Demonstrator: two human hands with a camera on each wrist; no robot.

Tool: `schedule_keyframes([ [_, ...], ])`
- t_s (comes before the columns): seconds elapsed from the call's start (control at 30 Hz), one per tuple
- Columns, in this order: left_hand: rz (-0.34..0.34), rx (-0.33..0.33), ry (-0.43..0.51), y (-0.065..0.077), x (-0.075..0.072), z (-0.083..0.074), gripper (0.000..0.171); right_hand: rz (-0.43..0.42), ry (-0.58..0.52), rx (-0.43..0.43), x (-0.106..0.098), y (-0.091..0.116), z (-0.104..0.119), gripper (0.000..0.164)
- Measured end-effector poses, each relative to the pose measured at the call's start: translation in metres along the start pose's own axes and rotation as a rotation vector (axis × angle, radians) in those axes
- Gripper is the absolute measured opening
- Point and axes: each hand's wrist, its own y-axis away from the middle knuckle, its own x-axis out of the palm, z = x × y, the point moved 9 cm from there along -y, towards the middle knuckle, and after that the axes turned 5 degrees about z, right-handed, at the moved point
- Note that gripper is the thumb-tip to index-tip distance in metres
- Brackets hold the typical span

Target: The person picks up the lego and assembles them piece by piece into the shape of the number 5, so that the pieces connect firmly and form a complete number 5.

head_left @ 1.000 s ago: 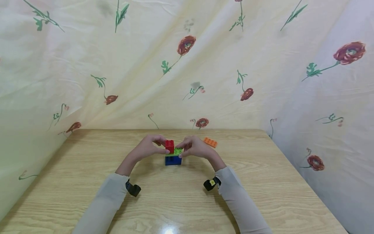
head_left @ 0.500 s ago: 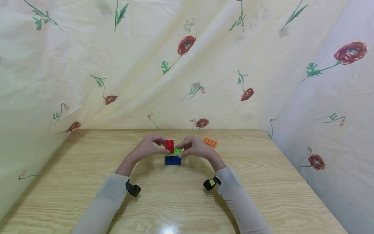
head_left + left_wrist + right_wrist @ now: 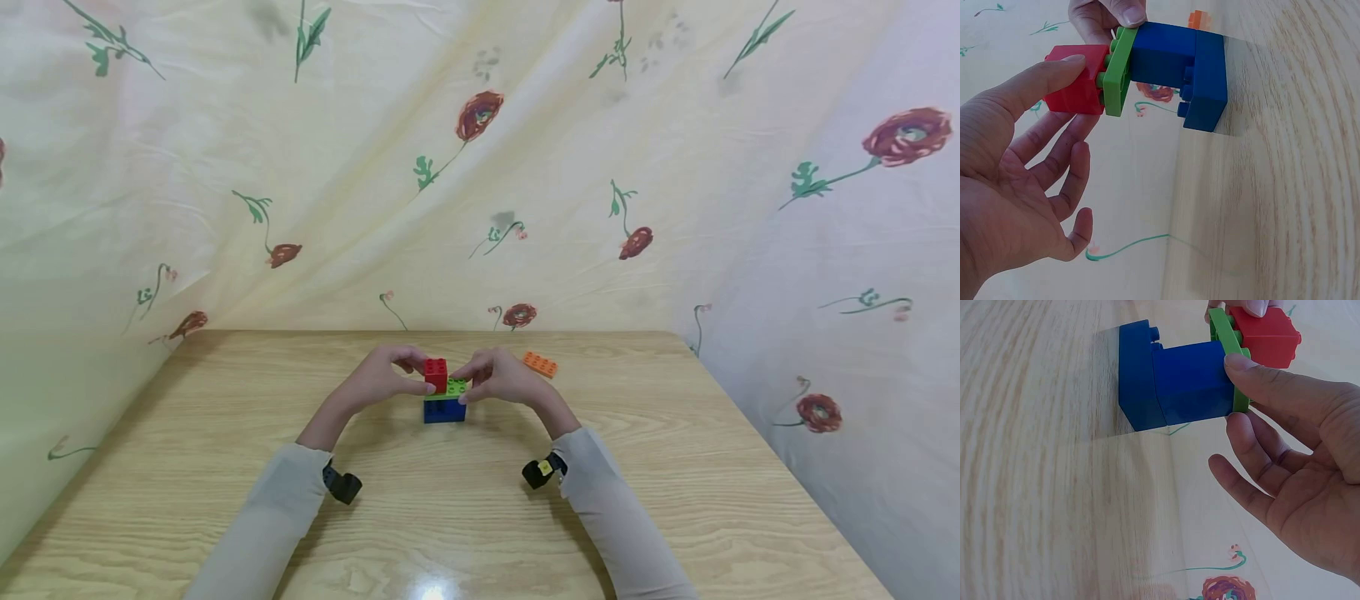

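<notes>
A small stack of toy building bricks stands on the table. At its foot lies a long blue brick (image 3: pixel 1211 81), bearing a shorter blue brick (image 3: pixel 1192 384) on its right end. Across the top runs a thin green plate (image 3: pixel 457 387), which overhangs to the left. My left hand (image 3: pixel 378 380) pinches a red brick (image 3: pixel 436 377) over the plate's left half; green studs show in the joint between them. My right hand (image 3: pixel 506 379) pinches the right end of the green plate, its thumb (image 3: pixel 1241 365) touching the seam with the shorter blue brick.
A flat orange brick (image 3: pixel 540 364) lies behind the right hand, near the far edge of the wooden table (image 3: pixel 450 517). A flowered cloth (image 3: pixel 360 167) hangs behind and along the sides. Each wrist wears a small black camera (image 3: pixel 342 484).
</notes>
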Motion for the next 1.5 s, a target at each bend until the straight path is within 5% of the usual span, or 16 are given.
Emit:
schedule_keyframes([
  [1.5, -0.007, -0.007, -0.065, 0.0023, -0.0015, -0.0041, 0.040, 0.001, -0.011, 0.025, 0.0008, 0.0017, -0.0010, 0.034],
])
